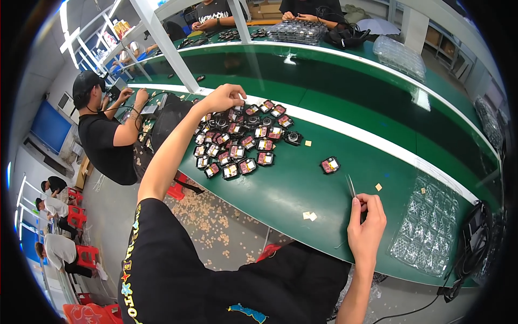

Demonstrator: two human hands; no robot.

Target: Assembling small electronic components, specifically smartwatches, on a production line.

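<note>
My left hand (224,99) reaches to the far edge of a pile of small black square modules (236,152). Its fingers are bent and closed at the edge of the pile, and whatever is between them is hidden. Many modules carry pink, white and yellow faces; a few show a round black part. On the right, my right hand (367,224) pinches a pair of metal tweezers (352,186), tips pointing up and away from me. One single module (329,165) lies apart from the pile, just beyond the tweezers, face up.
Small beige squares (309,216) lie scattered on the green table (286,189); many more litter the floor (208,229). A clear plastic blister tray (426,229) and black cables (472,243) are at right. A white post (167,46) rises beyond the table's far edge. Co-workers (108,129) sit left and opposite.
</note>
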